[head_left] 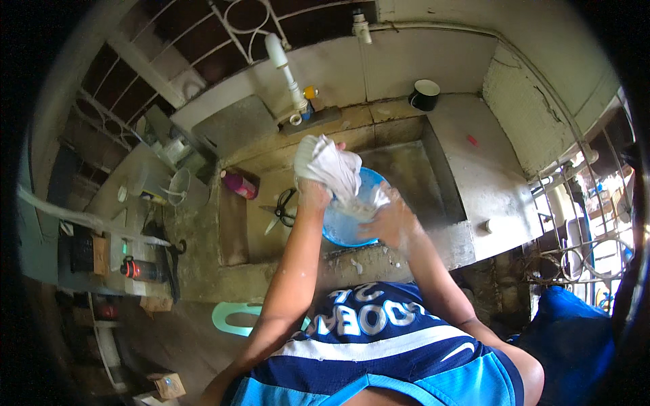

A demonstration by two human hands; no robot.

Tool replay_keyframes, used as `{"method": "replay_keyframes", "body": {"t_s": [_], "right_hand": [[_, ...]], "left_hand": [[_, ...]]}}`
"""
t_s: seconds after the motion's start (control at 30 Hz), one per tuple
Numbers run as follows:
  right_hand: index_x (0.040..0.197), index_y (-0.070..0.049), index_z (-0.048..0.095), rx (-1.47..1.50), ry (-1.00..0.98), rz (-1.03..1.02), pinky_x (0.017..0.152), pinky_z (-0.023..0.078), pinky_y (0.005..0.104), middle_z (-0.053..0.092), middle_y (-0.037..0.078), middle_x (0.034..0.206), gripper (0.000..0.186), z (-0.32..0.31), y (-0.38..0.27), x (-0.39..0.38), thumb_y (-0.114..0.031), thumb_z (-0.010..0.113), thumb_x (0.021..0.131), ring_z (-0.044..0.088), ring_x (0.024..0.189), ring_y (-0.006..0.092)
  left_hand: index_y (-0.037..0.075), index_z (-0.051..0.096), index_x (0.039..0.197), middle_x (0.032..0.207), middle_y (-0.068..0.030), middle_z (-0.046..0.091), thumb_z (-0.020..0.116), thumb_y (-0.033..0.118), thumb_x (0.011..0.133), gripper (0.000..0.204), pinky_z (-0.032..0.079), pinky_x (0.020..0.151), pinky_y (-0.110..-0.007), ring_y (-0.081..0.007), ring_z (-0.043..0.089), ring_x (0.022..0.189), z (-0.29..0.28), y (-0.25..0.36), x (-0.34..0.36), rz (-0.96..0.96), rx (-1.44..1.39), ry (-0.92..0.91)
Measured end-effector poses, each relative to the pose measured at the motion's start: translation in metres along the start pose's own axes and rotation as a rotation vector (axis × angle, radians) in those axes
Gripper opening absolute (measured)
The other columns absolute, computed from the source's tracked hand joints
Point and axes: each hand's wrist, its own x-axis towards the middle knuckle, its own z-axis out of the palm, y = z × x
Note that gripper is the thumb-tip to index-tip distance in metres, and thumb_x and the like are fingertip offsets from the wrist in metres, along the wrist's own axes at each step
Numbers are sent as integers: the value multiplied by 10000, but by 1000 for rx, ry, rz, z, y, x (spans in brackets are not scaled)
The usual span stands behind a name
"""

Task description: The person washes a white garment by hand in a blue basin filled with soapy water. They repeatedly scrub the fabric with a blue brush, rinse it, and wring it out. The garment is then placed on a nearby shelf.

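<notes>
Wet white cloth [332, 166] is bunched up over a blue basin [369, 179] that stands in the sink. Its exact kind does not show. My left hand [315, 194] is closed round the lower part of it. On the basin's right side is my right hand [396, 220], its fingers smeared by motion. Something white, suds or cloth, shows at those fingers, and I cannot tell whether they grip it. Cloudy, sudsy water partly fills the basin.
Scissors [281, 213] and a purple bottle [240, 184] lie in the concrete sink [233, 233], left of the basin. A white tap pipe [291, 84] rises behind. On the ledge stands a dark mug [424, 96]. A red-capped bottle [142, 270] is at the left.
</notes>
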Motion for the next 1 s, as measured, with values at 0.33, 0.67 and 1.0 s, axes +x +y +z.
{"method": "replay_keyframes", "body": {"t_s": [0.33, 0.67, 1.0], "right_hand": [[1203, -92, 612, 718, -396, -63, 946, 523, 396, 649, 66, 1105, 365, 64, 15, 55, -320, 693, 931, 628, 1057, 236], [1319, -81, 606, 239, -426, -122, 1023, 518, 391, 674, 120, 1272, 436, 21, 15, 130, -372, 602, 993, 658, 1130, 232], [1458, -68, 455, -372, -492, -402, 1111, 444, 443, 550, 187, 1424, 684, 25, -1, 132, -462, 653, 935, 562, 1272, 283]], "left_hand": [[52, 627, 1182, 1085, -87, 698, 621, 253, 981, 284, 585, 870, -388, -194, 691, 985, -96, -37, -27, 87, 1589, -354], [86, 571, 1323, 1095, -66, 696, 578, 387, 1011, 433, 573, 860, -379, -204, 680, 985, -73, -15, -36, -50, 654, -13], [44, 596, 1176, 1132, -119, 675, 525, 333, 1023, 335, 587, 828, -395, -262, 667, 945, -92, -26, 2, -378, -89, -165]]}}
